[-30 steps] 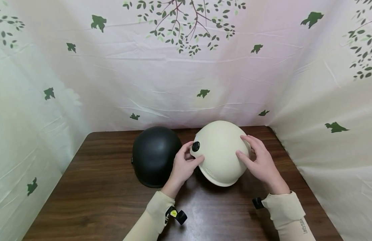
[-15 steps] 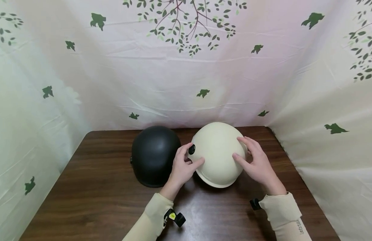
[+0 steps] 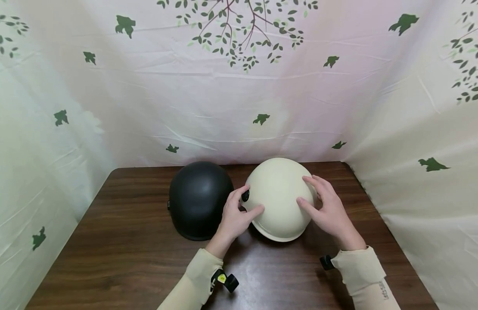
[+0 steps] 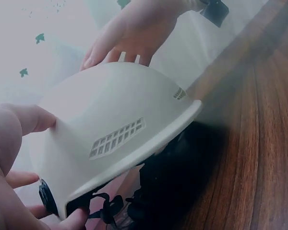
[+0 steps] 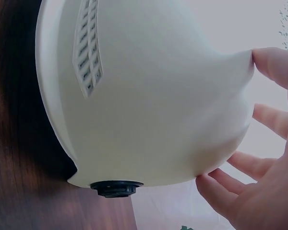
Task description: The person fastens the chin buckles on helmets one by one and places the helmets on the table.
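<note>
A cream helmet [image 3: 279, 196] is toward the back of the table, right of centre. My left hand [image 3: 233, 219] grips its left side, thumb on the shell. In the left wrist view, other fingers lie around a black round knob [image 4: 47, 196], and one reaches under the rim beside dark straps [image 4: 108, 208]. My right hand [image 3: 332, 211] holds the right side with spread, bent fingers; their tips touch the shell in the right wrist view. A slotted vent [image 4: 116, 138] shows above the rim. Whether the helmet's far rim touches the table is hidden.
A black helmet [image 3: 199, 200] stands dome up just left of the left hand. The dark wooden table [image 3: 107, 254] ends at a pale curtain [image 3: 215, 112] with leaf prints, which encloses the back and sides.
The cream helmet has turned and shifted slightly left between both hands. Its knob has moved lower and left, and the vent has gone from sight in the head view.
</note>
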The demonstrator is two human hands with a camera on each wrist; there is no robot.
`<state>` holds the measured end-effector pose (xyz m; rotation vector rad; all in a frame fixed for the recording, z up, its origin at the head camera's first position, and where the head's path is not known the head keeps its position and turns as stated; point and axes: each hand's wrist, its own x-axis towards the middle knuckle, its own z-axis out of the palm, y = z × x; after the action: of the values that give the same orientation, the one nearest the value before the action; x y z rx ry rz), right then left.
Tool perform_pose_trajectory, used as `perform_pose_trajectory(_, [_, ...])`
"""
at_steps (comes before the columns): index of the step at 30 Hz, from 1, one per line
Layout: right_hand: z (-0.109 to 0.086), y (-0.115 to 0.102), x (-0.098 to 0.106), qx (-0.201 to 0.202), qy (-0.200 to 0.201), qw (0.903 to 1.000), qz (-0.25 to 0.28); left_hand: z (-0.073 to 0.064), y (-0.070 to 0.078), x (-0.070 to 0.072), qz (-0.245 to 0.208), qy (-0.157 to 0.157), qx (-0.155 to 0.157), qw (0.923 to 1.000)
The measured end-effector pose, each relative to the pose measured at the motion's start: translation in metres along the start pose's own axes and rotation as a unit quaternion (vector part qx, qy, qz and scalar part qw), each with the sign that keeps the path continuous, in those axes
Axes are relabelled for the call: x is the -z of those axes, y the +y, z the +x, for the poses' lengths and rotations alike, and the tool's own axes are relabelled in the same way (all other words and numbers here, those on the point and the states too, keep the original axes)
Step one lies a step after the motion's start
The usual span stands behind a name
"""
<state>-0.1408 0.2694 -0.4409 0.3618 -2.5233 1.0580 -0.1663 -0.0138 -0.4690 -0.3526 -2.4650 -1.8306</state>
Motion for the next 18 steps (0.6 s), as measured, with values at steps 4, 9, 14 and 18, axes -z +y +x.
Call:
perform_pose_trajectory(4, [-0.0005, -0.0004, -0.0028, -0.001, 0.002, 1.0000, 0.000, -0.0016, 0.0018, -0.0016, 0.019, -0.005, 0.012, 0.9997])
perform_pose_trajectory(9, [-0.0009, -0.0017, -0.0051, 0.002, 0.004, 1.0000, -0.001, -0.0026, 0.0034, -0.0034, 0.026, -0.004, 0.019, 0.9995])
perform_pose_trajectory(14, [-0.0011, -0.0017, -0.0064, 0.001, 0.004, 0.9999, -0.013, -0.0030, 0.0031, -0.0042, 0.030, 0.000, 0.018, 0.9994])
perform_pose_trajectory(18, [-0.0014, -0.0018, -0.0067, 0.005, 0.001, 0.9996, -0.028, -0.0045, 0.0021, -0.0046, 0.038, 0.000, 0.015, 0.9992])
